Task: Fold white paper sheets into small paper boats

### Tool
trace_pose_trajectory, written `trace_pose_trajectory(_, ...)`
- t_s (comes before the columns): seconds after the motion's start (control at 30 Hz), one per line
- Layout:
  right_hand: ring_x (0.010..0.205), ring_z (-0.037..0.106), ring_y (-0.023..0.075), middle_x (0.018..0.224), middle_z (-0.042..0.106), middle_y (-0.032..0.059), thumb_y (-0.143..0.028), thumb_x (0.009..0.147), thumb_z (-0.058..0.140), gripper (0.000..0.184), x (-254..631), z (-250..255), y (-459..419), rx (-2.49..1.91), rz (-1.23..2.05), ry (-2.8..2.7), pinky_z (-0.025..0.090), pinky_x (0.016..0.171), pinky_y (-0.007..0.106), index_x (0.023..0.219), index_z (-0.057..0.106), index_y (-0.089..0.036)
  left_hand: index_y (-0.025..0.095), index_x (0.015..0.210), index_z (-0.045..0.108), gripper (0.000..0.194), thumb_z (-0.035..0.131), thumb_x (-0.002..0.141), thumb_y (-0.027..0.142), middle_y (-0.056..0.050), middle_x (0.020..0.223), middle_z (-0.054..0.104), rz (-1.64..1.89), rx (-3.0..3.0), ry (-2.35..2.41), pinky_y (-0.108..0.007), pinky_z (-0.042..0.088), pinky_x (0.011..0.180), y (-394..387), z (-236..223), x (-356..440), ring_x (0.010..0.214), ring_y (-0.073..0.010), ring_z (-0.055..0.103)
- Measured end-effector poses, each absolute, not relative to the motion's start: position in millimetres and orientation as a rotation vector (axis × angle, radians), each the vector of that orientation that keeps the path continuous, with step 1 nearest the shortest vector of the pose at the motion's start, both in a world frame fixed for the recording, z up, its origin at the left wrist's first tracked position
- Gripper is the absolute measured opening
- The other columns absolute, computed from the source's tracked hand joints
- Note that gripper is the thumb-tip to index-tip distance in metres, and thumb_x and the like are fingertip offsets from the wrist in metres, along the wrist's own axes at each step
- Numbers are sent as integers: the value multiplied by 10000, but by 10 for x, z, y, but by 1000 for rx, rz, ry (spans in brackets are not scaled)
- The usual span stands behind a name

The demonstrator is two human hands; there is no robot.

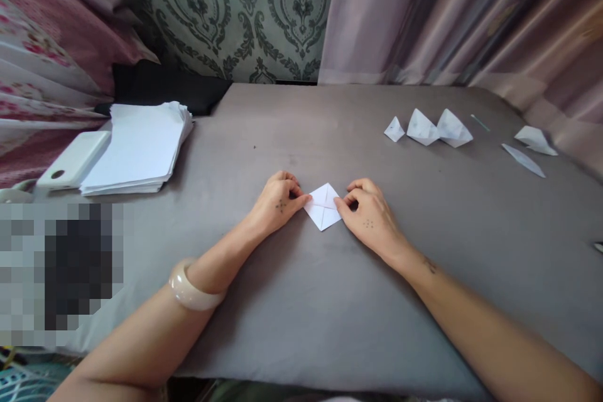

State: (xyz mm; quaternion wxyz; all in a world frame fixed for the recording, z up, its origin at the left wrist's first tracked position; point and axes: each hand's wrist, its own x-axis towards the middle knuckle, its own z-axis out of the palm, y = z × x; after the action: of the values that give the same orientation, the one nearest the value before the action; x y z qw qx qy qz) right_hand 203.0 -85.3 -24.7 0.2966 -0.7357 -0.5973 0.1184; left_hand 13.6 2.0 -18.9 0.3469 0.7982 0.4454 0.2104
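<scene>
A small folded paper square (323,216), white with crossing creases, lies cornerwise on the grey cloth between my hands. Thumb and fingers of my left hand (281,201) pinch its left corner. On the opposite side, my right hand (370,213) grips the right corner in the same way, thumb on top. The fingertips under the paper are partly hidden. A pale bangle (188,289) circles my left forearm.
A stack of white paper (134,147) sits at the left beside a white box-like device (70,160). Back right are folded paper pieces (421,127), a thin stick (479,122), a narrow paper shape (524,160) and another folded paper (536,139). Curtains (400,12) hang behind.
</scene>
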Motion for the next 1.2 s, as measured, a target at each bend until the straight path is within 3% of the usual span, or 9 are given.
trace_pose_trajectory(0.33,928,587,267,1015,592,118,-318,867,552,258,2056,-290,-839,-1931,249,-1692,484,851,449,635,563,-205,158,750,622,203,555,872,305,-115,1002,582,531,2300,1068,-423,488,882,67,-283,120,961,-237,553)
trace_pose_trajectory(0.53,733,592,157,1060,620,76,-342,893,501,338,2253,-207,-782,-1892,561,-1689,504,740,342,630,661,-202,147,732,653,287,473,896,300,-124,1009,589,459,2262,1014,-387,494,856,100,-197,89,934,-221,564)
trace_pose_trajectory(0.8,838,614,169,1186,611,66,-382,924,423,411,2400,-11,-791,-1866,943,-1600,501,759,325,736,754,-227,172,795,731,153,604,725,219,-74,1091,580,289,2148,989,-318,516,796,97,27,20,762,-141,562)
trace_pose_trajectory(0.97,746,595,147,1201,599,70,-280,752,630,110,2322,-68,-900,-1806,745,-1686,521,747,339,774,716,-216,172,769,725,194,634,788,342,-81,1055,598,389,2193,972,-327,512,821,103,-37,15,804,-161,578)
trace_pose_trajectory(1.2,899,631,198,1122,637,66,-247,848,578,142,2236,-189,-975,-1793,474,-1737,505,805,364,741,667,-218,180,746,710,177,630,811,324,-67,1042,610,413,2153,1028,-327,520,761,106,-130,32,732,-143,584)
